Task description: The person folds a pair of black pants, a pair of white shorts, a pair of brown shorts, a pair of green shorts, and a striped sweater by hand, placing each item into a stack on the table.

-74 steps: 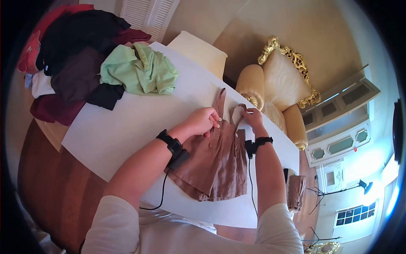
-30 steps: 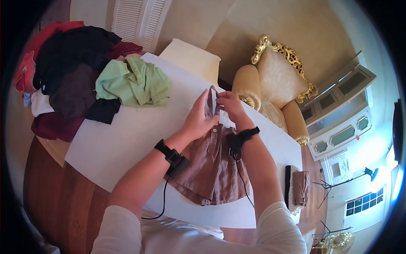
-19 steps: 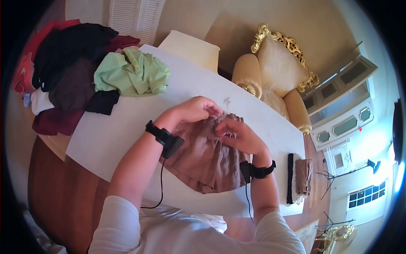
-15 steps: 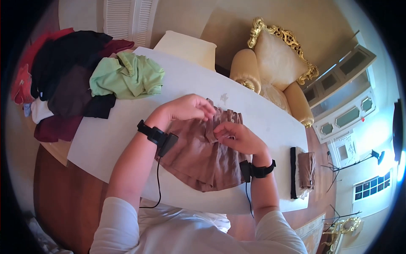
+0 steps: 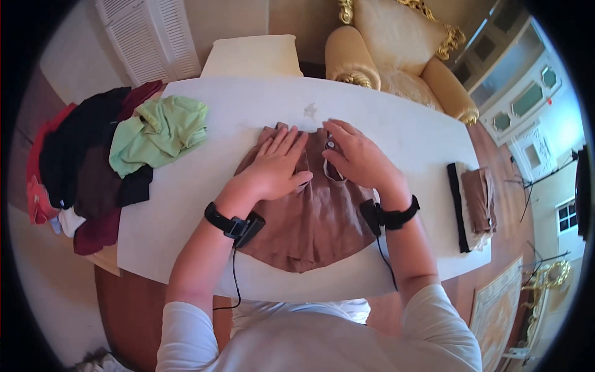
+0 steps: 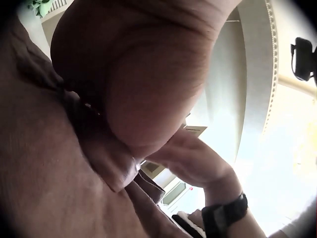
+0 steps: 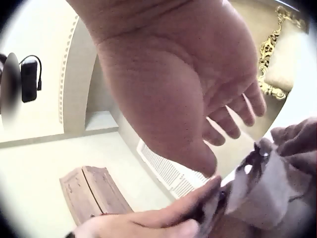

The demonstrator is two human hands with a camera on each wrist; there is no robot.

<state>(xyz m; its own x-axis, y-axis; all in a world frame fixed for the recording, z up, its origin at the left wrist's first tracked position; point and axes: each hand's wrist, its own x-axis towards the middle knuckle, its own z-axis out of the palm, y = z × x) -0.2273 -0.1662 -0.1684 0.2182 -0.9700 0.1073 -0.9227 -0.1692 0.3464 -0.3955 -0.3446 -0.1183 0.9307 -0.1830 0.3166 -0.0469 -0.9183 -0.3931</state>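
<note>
A brown garment (image 5: 310, 226) with a gathered waist lies on the white table, its wide hem towards the person. The left hand (image 5: 269, 167) rests flat on its upper left part, fingers straight and the thumb out to the side. At the waist's right side, the right hand (image 5: 365, 155) lies over the edge beside a small button (image 5: 330, 144), fingers extended. From the right wrist view, the right hand's (image 7: 183, 74) fingers hang loosely straight near the pale inner cloth (image 7: 265, 193). The left wrist view shows the left palm (image 6: 153, 84) close over brown cloth (image 6: 39, 148).
A heap of clothes with a green one (image 5: 158, 133) on top covers the table's (image 5: 186, 217) left end. Folded garments (image 5: 477, 198) are stacked at the right end. Behind the table stand a cream stool or small table (image 5: 251, 57) and a gold armchair (image 5: 396, 56).
Both hands have come down onto the garment; the left now lies flat. The raised strap-like waist part seen earlier is down. The head view has turned, and the garment lies straighter.
</note>
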